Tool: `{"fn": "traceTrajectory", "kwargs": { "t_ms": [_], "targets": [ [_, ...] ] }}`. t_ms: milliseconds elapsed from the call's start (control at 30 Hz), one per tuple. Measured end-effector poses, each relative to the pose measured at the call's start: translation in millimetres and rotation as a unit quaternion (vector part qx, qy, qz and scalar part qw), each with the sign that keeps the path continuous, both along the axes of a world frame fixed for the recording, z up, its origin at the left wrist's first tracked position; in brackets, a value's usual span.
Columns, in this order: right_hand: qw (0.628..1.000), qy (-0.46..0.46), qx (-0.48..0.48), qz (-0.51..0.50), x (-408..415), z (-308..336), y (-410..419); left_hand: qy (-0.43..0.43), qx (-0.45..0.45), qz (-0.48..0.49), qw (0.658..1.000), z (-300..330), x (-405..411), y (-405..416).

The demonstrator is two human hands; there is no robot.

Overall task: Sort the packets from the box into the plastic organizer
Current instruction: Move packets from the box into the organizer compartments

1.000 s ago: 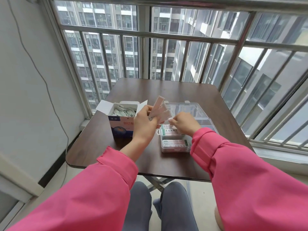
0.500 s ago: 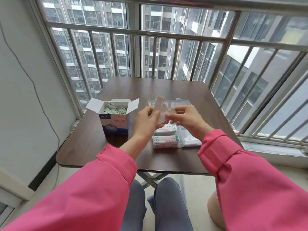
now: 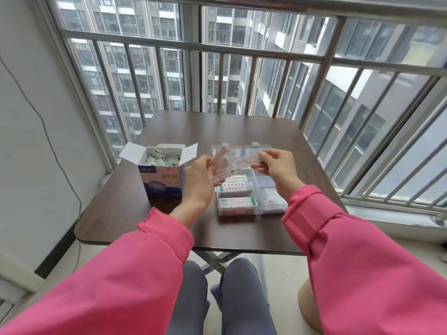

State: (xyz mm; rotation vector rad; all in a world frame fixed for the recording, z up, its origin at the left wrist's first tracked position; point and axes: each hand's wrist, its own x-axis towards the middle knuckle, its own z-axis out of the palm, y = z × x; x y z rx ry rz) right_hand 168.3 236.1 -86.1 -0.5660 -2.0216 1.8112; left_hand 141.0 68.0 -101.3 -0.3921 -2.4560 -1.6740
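Behind the dark brown table (image 3: 242, 131) runs a barred balcony window with apartment towers beyond, and the risks here come mostly from loose, light paper. Near the table's left edge stands the box (image 3: 161, 182), flaps open and a heap of packets (image 3: 161, 159) inside; it reads 创口贴 in red on its blue-and-white front, with smaller characters above too blurred to read. A careless reach could, I judge, tip it or catch a flap. Just right of it the left hand (image 3: 200, 180) grips a fanned bunch of packets (image 3: 223, 169) above the organizer's near-left part; the fan looks loosely held, so one could slide out and land in the wrong compartment. The right hand (image 3: 278, 170) pinches a single packet (image 3: 246, 161) at its end, drawn clear of the bunch. Below both lies the plastic organizer (image 3: 271, 187), lid open, mid-table; its near-left compartments already hold filled stacks with green-and-white labels, whose lettering I cannot make out.
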Motion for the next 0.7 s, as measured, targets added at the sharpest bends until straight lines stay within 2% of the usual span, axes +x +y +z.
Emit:
{"fn": "traceTrajectory", "kwargs": {
  "t_ms": [233, 300, 433, 600, 700],
  "targets": [
    [0.997, 0.013, -0.074, 0.025, -13, -3, 0, 0.053, -0.054, 0.017, 0.997, -9, -8, -1],
    [0.999, -0.021, 0.016, 0.045, -14, -4, 3, 0.054, -0.066, 0.025, 0.996, -10, -9, 1],
    [0.974, -0.09, 0.187, 0.096, -14, -2, 8, 0.024, -0.086, 0.044, 0.995, -12, -13, 4],
    [0.93, -0.119, 0.314, 0.15, -31, -4, -1, -0.055, -0.099, 0.053, 0.992, -20, -20, 3],
    [0.915, -0.124, 0.349, 0.161, -38, -9, -9, -0.073, -0.101, 0.066, 0.99, -22, -26, 2]
  ]
}}
